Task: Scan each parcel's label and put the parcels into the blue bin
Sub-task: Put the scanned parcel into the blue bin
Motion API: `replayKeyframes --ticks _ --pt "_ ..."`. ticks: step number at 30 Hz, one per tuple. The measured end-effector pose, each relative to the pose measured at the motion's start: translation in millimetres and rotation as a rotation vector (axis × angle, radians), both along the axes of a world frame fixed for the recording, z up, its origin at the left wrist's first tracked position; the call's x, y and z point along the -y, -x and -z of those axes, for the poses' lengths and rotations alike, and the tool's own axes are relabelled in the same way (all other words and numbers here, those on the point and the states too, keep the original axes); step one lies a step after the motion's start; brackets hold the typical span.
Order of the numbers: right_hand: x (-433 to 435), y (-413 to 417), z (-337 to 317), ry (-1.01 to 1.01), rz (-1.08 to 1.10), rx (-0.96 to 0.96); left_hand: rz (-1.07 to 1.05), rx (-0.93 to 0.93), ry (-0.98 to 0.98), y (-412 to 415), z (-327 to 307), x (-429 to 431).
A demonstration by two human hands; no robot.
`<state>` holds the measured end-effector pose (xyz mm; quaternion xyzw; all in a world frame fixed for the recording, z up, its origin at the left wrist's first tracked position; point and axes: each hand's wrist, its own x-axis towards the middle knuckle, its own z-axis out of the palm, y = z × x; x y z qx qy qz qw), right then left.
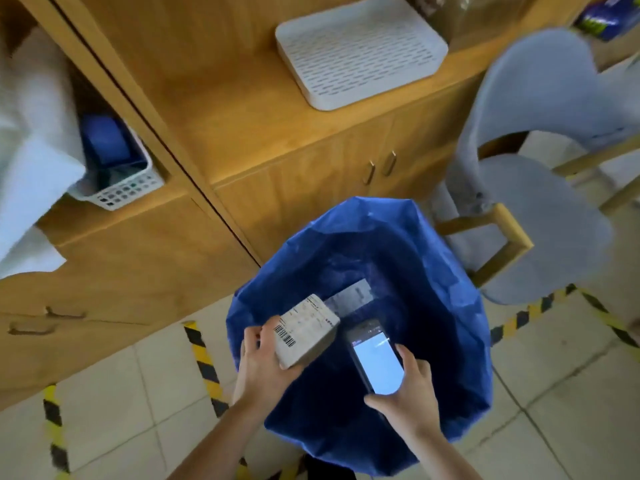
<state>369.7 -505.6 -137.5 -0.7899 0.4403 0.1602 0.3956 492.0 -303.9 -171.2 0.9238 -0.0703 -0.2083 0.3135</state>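
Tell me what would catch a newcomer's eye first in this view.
The big blue bin fills the lower centre, in front of a wooden cabinet. Over its near rim the left hand grips a white parcel with a barcode label, and the right hand holds a lit phone beside it. A white tray sits on the cabinet top.

Barcode on parcel (308, 330) label, rest of print + phone (375, 362) screen too blurred, nothing legible

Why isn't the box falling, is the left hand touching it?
Touching. The head view shows the left hand gripping the near end of the labelled parcel, thumb pressed beside the barcode.
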Motion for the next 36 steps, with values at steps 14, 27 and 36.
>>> replayKeyframes --ticks 14,27,36 --pt "61.5 -39.2 149.0 0.037 0.16 -0.007 0.02 0.043 0.072 -74.1 150.8 103.9" --pt "62.2 -43.3 141.6 -0.035 0.0 -0.018 0.249 -0.143 -0.231 -62.3 151.6 73.2" --pt "32.8 -32.2 72.1 0.008 -0.087 0.047 0.134 -0.068 -0.144 -38.1 78.7 15.5"
